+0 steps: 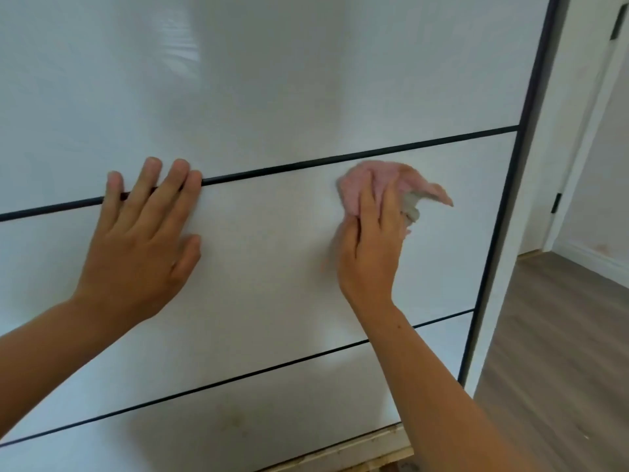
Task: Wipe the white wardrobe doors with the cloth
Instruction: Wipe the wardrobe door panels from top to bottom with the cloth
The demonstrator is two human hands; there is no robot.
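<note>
Pressing crumpled pink cloth (359, 185) onto white wardrobe door panel (265, 267), just below black seam (306, 164) — bunched in gripping right hand (371, 253) for firmer rubbing. Bracing with flat, spread left hand (143, 247) — likely steadying the door.

Pink cloth (371, 185), white wardrobe doors (272, 97)

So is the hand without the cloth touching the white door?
Touching. The head view shows the left hand lying flat against the white wardrobe door, its fingers crossing the black line, with no gap visible.
</note>
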